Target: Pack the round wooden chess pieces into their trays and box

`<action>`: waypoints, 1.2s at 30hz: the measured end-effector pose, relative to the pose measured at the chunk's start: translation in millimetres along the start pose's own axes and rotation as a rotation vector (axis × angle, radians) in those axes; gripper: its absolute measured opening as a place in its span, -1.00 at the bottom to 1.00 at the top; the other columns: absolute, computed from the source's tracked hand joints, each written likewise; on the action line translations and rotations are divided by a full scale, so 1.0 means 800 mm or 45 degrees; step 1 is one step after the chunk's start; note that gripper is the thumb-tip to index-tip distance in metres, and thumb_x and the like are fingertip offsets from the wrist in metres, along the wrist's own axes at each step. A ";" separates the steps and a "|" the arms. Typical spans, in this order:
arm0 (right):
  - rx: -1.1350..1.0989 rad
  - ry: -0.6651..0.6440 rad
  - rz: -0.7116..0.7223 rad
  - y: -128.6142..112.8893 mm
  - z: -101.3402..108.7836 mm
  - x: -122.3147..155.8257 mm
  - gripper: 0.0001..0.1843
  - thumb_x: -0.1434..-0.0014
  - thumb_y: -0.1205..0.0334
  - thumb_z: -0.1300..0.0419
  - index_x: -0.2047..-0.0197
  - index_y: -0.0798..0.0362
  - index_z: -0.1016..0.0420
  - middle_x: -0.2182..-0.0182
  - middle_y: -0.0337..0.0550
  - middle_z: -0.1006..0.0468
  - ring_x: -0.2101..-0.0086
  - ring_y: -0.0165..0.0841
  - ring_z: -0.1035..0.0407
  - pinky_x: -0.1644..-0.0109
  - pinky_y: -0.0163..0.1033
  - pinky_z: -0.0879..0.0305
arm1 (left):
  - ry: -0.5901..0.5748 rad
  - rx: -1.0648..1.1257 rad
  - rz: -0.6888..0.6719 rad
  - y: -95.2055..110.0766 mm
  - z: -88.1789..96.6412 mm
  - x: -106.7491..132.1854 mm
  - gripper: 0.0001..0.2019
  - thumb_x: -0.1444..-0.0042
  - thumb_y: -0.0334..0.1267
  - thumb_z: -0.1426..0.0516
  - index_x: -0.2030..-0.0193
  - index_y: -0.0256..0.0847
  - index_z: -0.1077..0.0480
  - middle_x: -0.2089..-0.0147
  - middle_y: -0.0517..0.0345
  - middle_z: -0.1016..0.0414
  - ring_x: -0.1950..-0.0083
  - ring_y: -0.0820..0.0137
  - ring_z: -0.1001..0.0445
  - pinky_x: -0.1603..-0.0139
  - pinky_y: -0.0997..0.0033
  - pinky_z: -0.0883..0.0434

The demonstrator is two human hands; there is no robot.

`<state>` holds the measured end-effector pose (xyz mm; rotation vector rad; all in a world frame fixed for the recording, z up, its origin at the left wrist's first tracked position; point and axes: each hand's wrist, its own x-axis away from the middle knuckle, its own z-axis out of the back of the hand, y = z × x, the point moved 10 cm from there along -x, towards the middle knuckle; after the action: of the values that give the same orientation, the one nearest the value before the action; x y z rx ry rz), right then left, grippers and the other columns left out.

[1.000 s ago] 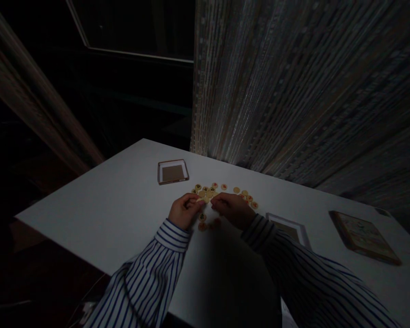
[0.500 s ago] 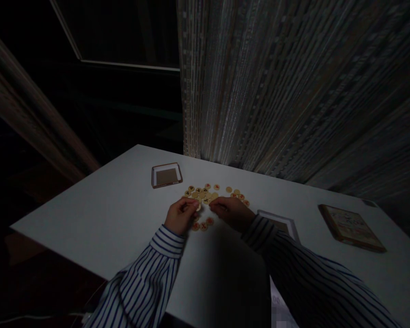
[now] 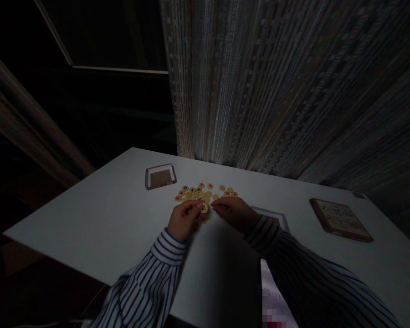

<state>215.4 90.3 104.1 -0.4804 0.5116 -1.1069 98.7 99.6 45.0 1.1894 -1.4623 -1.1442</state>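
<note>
My left hand [image 3: 182, 220] pinches a round xiangqi piece [image 3: 204, 208] between thumb and fingers, its black character facing me. My right hand [image 3: 235, 212] is beside it on the right, fingers pressed together, a small gap from the held piece. Whatever those right fingers may hold is hidden. Beyond both hands lies a loose cluster of xiangqi pieces [image 3: 188, 194], some with black characters, some red, some blank side up. A red-marked piece [image 3: 235, 194] lies behind my right hand, and others are partly covered under my left hand.
A shallow open box part [image 3: 174, 168] stands at the back left of the white table [image 3: 99, 214]. Another tray [image 3: 284, 222] is partly hidden behind my right forearm. A flat decorated box [image 3: 343, 219] lies at the right. Curtains hang behind the far edge.
The held piece has come up into clearer view in my left fingers, its character now facing me. My view has shifted slightly right; both hands stay close together.
</note>
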 end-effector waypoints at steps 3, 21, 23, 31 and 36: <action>-0.008 -0.006 -0.014 0.011 -0.001 0.007 -0.79 -0.07 0.32 -0.05 0.32 0.05 -0.52 0.39 -0.15 -0.56 0.35 -0.37 -0.40 0.26 -0.30 -0.24 | -0.022 0.009 0.019 -0.004 -0.011 0.002 -0.66 0.20 -0.06 -0.23 0.34 -0.28 -0.43 0.60 0.18 -0.47 0.59 0.45 -0.42 0.62 0.51 -0.32; 0.060 0.225 0.088 0.015 0.047 0.049 -0.76 -0.07 0.30 -0.04 0.22 0.10 -0.47 0.33 -0.10 -0.56 0.40 -0.40 -0.40 0.29 -0.30 -0.29 | -0.087 0.060 0.000 -0.001 -0.059 0.005 -0.63 0.19 -0.17 -0.25 0.22 -0.33 -0.46 0.48 0.13 -0.55 0.43 0.40 -0.51 0.30 0.42 -0.45; 0.094 0.272 0.098 0.015 0.054 0.054 -0.75 -0.07 0.30 -0.04 0.20 0.11 -0.47 0.34 -0.10 -0.56 0.44 -0.41 -0.39 0.32 -0.31 -0.30 | -0.103 0.013 -0.009 0.000 -0.063 0.006 -0.62 0.15 -0.16 -0.23 0.18 -0.33 -0.46 0.48 0.12 -0.55 0.42 0.39 -0.52 0.29 0.42 -0.45; 0.070 0.328 0.160 0.016 0.070 0.073 -0.73 -0.10 0.27 -0.04 0.12 0.12 -0.41 0.31 -0.11 -0.55 0.44 -0.45 -0.40 0.33 -0.33 -0.32 | -0.177 0.018 -0.040 0.003 -0.089 0.010 -0.60 0.13 -0.14 -0.22 0.14 -0.31 -0.45 0.46 0.10 -0.55 0.40 0.38 -0.51 0.30 0.41 -0.44; 0.038 0.364 0.217 0.015 0.077 0.081 -0.71 -0.09 0.27 -0.05 0.10 0.12 -0.39 0.31 -0.09 -0.55 0.46 -0.45 -0.38 0.34 -0.31 -0.32 | -0.182 0.049 -0.052 0.006 -0.103 0.012 -0.62 0.15 -0.15 -0.22 0.16 -0.30 -0.47 0.49 0.11 -0.54 0.42 0.39 -0.50 0.34 0.41 -0.44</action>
<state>284.6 41.7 136.0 -0.2470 0.7704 -1.0218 177.1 81.2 64.1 1.1888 -1.5798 -1.2562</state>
